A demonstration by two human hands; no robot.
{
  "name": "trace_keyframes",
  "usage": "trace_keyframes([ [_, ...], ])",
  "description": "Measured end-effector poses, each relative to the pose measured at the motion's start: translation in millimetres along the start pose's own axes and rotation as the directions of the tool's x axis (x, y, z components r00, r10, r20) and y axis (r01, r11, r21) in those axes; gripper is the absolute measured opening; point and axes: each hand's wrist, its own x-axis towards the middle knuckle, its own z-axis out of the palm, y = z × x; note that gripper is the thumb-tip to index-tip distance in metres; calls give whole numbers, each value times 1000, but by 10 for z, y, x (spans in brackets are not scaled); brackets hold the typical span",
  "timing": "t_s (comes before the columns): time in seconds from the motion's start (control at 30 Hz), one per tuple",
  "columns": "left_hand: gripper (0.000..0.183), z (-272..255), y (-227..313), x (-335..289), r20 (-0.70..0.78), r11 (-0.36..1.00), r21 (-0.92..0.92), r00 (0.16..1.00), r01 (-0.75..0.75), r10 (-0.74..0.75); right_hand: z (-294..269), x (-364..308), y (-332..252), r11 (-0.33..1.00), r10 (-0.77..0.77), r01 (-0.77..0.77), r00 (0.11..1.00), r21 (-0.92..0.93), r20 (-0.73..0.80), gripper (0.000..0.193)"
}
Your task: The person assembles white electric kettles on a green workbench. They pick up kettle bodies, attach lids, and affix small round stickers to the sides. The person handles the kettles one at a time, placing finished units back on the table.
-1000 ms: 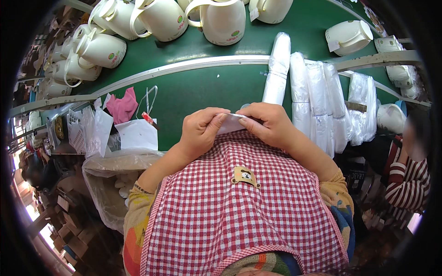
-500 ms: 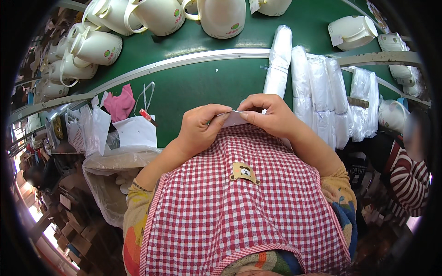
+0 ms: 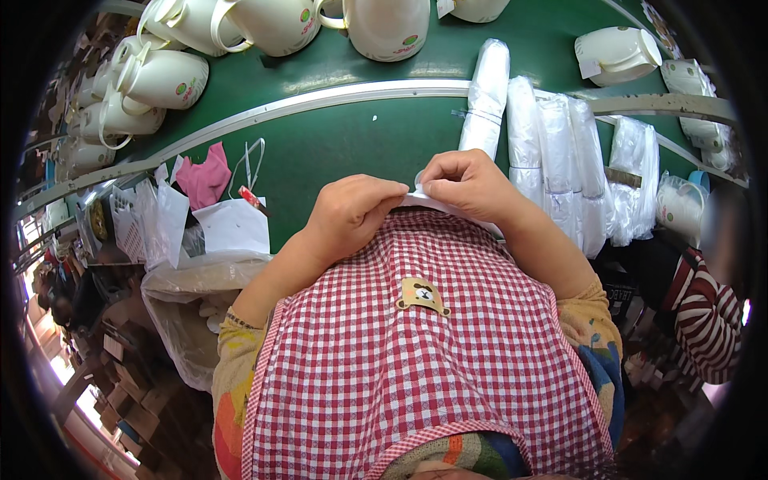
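Note:
At the near edge of the green table [image 3: 320, 152], close to my apron, both hands meet over a thin white sheet [image 3: 436, 203]. My left hand [image 3: 352, 210] is closed, with thumb and fingertips pinching the sheet's left end. Just right of it, my right hand [image 3: 472, 186] pinches the same sheet between thumb and curled index finger. Most of the sheet is hidden by the fingers and the checked apron [image 3: 384, 344], so I cannot tell whether it is paper or plastic. Beyond the right hand lie several rolled bundles of clear plastic bags [image 3: 524, 152].
Past the metal rail [image 3: 320, 102], several cream jugs [image 3: 388, 28] stand or lie on the green surface. At left are a pink cloth [image 3: 206, 176], white paper [image 3: 232, 226] and a plastic-lined bin [image 3: 180, 320]. A person in a striped sleeve [image 3: 708, 328] is at far right.
My right hand has risen slightly, and the left fingers have straightened and rolled over the sheet. More of the white sheet shows below the right hand.

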Motion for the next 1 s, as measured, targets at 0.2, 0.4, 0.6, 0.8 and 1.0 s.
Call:
trace_keyframes([
  [0.2,12,104,-126,21,42,987,3,986,163,-163,-76,133,10,980,-195,194,921,-38,-336,11],
  [0.4,14,520,-475,95,185,924,-241,949,297,-257,415,289,-305,178,-896,748,392,-639,209,19],
  [0.6,17,503,-506,82,59,889,-328,946,319,-318,521,357,-109,130,-716,725,540,-676,442,20],
  [0.8,16,213,-344,266,210,875,-39,860,482,-464,-164,316,-178,665,-595,466,803,-583,-37,19],
  [1.0,13,231,-378,224,160,902,-64,896,428,-414,-198,316,28,957,76,-65,997,-281,27,19],
])
